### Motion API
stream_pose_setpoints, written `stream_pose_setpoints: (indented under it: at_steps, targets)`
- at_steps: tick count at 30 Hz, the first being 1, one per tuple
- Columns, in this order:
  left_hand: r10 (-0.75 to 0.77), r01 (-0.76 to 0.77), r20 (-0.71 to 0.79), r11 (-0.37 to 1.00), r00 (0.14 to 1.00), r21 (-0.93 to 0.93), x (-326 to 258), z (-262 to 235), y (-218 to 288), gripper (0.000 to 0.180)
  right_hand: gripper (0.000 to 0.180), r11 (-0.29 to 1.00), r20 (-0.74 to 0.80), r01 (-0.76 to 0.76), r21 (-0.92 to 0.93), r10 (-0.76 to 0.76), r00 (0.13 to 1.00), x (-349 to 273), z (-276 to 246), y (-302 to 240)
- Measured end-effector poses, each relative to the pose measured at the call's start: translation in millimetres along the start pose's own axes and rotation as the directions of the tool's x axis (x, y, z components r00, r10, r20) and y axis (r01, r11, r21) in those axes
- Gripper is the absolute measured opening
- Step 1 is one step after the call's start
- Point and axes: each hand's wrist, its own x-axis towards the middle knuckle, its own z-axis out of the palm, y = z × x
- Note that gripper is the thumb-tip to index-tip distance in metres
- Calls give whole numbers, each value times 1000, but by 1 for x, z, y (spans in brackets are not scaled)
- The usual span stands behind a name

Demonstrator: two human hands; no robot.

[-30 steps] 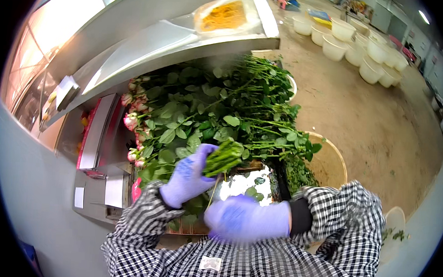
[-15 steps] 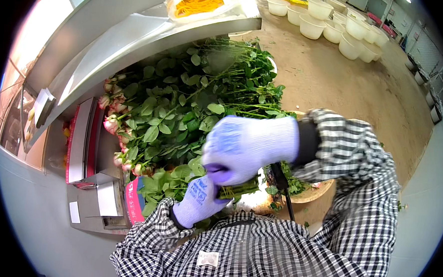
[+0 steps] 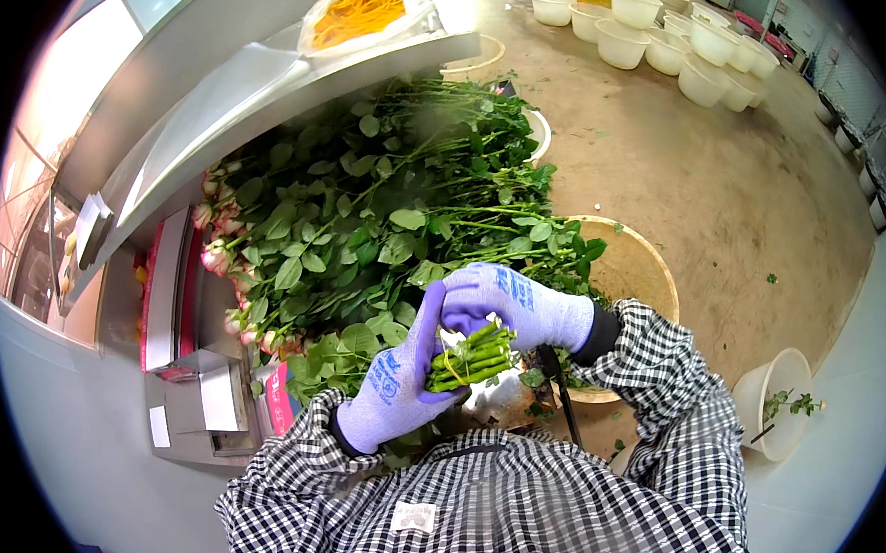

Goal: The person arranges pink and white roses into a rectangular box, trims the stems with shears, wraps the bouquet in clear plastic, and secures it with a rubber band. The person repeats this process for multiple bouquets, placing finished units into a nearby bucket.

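Note:
My left hand [image 3: 392, 389], in a lavender knit glove with a purple palm, is closed around a bundle of green rose stems [image 3: 474, 358]. Their cut ends point right, and a thin yellow rubber band [image 3: 452, 369] loops around them. My right hand [image 3: 510, 302], gloved alike, curls in at the far side of the bundle, close to the left thumb. What its fingers hold, if anything, is hidden. Just beyond both hands lies a large heap of leafy roses [image 3: 367, 202], their pink-and-white blooms [image 3: 216, 257] at the left and stems toward the right.
A metal shelf [image 3: 222, 105] overhangs the heap, with a bag of yellow rubber bands [image 3: 362, 12] on top. To the right stand a round tub [image 3: 644, 262] and a white bucket [image 3: 772, 394] with a sprig. Several white tubs [image 3: 621, 43] are stacked farther off. A black bar [image 3: 564, 408] rises near my right wrist.
My right hand has drawn back from over the left hand and slowed, uncovering the stem ends and band. My right elbow has come inward, and the view has shifted, revealing the white bucket.

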Motion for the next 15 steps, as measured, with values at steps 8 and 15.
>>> stream_pose_setpoints:
  at_steps: [8, 15]
  targets:
    - [366, -407, 208, 888, 907, 215, 57, 36, -4, 121, 44, 561, -696, 414, 717, 550, 462, -170, -28, 16]
    - [-422, 689, -548, 510, 722, 515, -153, -113, -234, 71, 54, 160, -147, -224, 961, 986, 73, -308, 152, -143]
